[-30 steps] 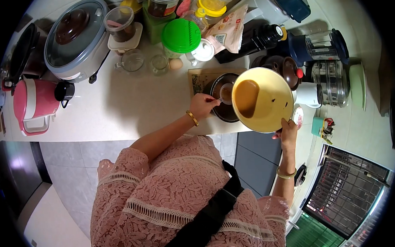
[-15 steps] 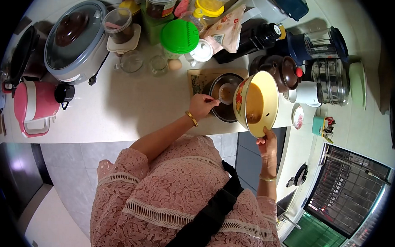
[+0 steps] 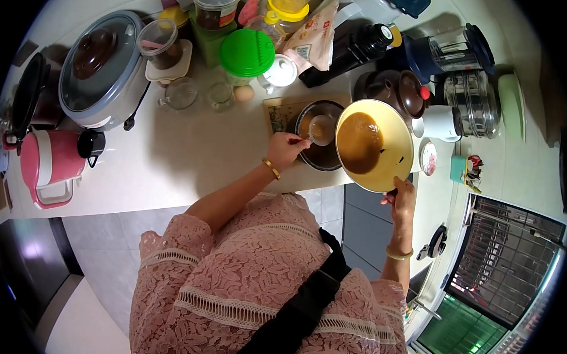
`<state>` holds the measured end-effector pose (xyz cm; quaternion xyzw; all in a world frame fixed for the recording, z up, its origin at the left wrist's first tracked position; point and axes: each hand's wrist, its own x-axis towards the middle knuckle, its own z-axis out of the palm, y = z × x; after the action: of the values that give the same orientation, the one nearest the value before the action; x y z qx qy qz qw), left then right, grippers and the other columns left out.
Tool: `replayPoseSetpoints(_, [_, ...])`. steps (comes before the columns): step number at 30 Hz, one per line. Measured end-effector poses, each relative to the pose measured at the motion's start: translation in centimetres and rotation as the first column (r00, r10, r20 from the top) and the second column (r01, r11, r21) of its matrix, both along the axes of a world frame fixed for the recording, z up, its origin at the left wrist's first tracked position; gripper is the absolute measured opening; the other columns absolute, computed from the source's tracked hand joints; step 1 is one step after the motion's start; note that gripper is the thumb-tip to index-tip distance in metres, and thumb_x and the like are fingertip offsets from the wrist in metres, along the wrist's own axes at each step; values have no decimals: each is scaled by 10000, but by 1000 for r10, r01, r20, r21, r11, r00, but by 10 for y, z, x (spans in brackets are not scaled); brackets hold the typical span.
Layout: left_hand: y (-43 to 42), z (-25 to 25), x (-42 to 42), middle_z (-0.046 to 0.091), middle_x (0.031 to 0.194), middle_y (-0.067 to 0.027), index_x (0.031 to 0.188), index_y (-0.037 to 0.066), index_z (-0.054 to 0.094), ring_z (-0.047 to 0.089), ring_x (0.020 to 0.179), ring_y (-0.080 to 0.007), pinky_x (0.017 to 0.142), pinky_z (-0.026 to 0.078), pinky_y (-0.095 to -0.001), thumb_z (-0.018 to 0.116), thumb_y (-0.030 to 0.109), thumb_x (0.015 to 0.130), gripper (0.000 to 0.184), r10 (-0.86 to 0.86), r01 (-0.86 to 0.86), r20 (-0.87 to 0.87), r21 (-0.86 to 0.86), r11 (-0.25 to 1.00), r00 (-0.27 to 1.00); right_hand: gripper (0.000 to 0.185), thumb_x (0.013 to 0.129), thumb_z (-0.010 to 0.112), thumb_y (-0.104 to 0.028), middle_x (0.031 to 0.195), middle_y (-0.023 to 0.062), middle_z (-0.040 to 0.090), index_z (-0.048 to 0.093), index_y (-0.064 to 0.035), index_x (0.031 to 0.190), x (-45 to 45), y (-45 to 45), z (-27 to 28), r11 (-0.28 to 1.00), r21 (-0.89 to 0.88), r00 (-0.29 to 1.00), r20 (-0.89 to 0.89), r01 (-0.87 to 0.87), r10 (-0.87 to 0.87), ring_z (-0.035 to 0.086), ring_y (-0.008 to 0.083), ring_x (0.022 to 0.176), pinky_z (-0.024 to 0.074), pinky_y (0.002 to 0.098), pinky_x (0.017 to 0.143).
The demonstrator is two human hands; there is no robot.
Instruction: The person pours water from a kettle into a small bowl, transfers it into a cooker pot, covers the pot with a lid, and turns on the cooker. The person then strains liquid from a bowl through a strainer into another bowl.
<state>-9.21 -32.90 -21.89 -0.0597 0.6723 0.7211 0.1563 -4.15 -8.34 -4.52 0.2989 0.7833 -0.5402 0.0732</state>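
My left hand [image 3: 286, 151] is closed on the handle of a small round strainer [image 3: 321, 132], which lies over a dark bowl [image 3: 319, 160]. Some brownish matter shows in the strainer. In my right hand [image 3: 402, 201] is the near rim of a yellow enamel basin [image 3: 395, 151], thumb on top and fingers partly hidden underneath. Brown liquid [image 3: 360, 146] pools toward the basin's left side, with a few dark specks on the bare enamel. The basin is tilted slightly left, its left edge close beside the strainer and bowl. A patterned board [image 3: 278, 111] lies partly under the bowl.
Behind the bowl stand a brown clay pot [image 3: 405, 93], a black bottle [image 3: 348, 53] and a green-lidded jar [image 3: 247, 53]. An egg [image 3: 244, 93] and glass cups [image 3: 180, 93] sit to the left, near a cooker [image 3: 102, 71] and a pink jug [image 3: 53, 163].
The basin has moved right, away from the bowl, and tipped back closer to level, so more of its inside shows. My left hand keeps the strainer over the bowl. The view has shifted slightly.
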Motion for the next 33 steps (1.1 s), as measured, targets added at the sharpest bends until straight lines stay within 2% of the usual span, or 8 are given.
replayPoseSetpoints(1, [0, 0, 0, 634, 711, -82, 800, -3, 645, 558, 619, -116, 595, 440, -235, 647, 190, 718, 210, -1, 1, -1, 1, 1000, 1000, 273, 827, 413, -164, 515, 71, 502, 526, 60, 719, 1, 1, -3, 1000, 1, 1000, -1, 1, -1, 408, 99, 339, 407, 229, 331])
replayPoseSetpoints(6, [0, 0, 0, 633, 693, -74, 785, 0, 649, 557, 607, -115, 589, 440, -232, 650, 182, 714, 196, -2, 3, 25, -34, 999, 1000, 261, 826, 391, -137, 548, 99, 541, 528, 79, 774, 8, -4, -28, 948, -305, 996, 47, 91, -81, 491, 126, 375, 432, 224, 341])
replayPoseSetpoints(8, [-1, 4, 1, 632, 687, -72, 779, 0, 649, 557, 609, -113, 591, 440, -231, 648, 178, 715, 189, 12, -11, 14, -46, 999, 1000, 265, 838, 384, -139, 558, 99, 542, 524, 77, 774, 8, -11, -31, 948, -309, 997, 24, 80, -76, 488, 126, 372, 430, 218, 343])
replayPoseSetpoints(11, [0, -1, 1, 631, 684, -72, 776, -3, 648, 557, 611, -113, 594, 441, -231, 645, 170, 718, 183, 16, -17, -4, -39, 999, 1000, 269, 848, 383, -145, 563, 97, 540, 514, 73, 762, 3, -20, -23, 980, -166, 992, -40, 113, -121, 478, 124, 370, 432, 215, 350])
replayPoseSetpoints(13, [1, -4, 1, 631, 686, -74, 778, -6, 646, 558, 612, -114, 595, 441, -230, 644, 167, 719, 183, 11, -12, -10, -22, 1000, 1000, 280, 856, 388, -161, 555, 85, 525, 509, 69, 752, 1, -16, -17, 999, -26, 997, -65, 32, -33, 465, 110, 371, 434, 218, 348])
replayPoseSetpoints(18, [1, -3, 0, 630, 701, -88, 791, -15, 639, 558, 619, -122, 598, 441, -234, 644, 171, 722, 198, 0, 0, 37, -10, 1000, 999, 298, 856, 399, -182, 541, 74, 499, 508, 73, 746, -1, -9, -6, 999, 35, 997, -79, -12, 15, 462, 106, 376, 433, 231, 338])
replayPoseSetpoints(20, [0, 2, 1, 630, 701, -87, 789, -14, 640, 555, 617, -122, 598, 440, -237, 645, 173, 721, 199, -1, 1, 44, -5, 1000, 999, 293, 851, 396, -170, 541, 87, 502, 496, 88, 755, -4, -13, 3, 988, 154, 999, -26, -28, 32, 469, 118, 373, 437, 235, 337])
replayPoseSetpoints(33, [-5, 17, 1, 620, 687, -108, 779, 4, 644, 554, 598, -157, 587, 436, -265, 674, 254, 679, 271, 23, -20, 40, -55, 998, 999, 302, 840, 369, -166, 537, 121, 505, 462, 115, 782, -21, -14, 15, 963, 264, 997, -36, -50, 62, 470, 151, 349, 420, 243, 305])
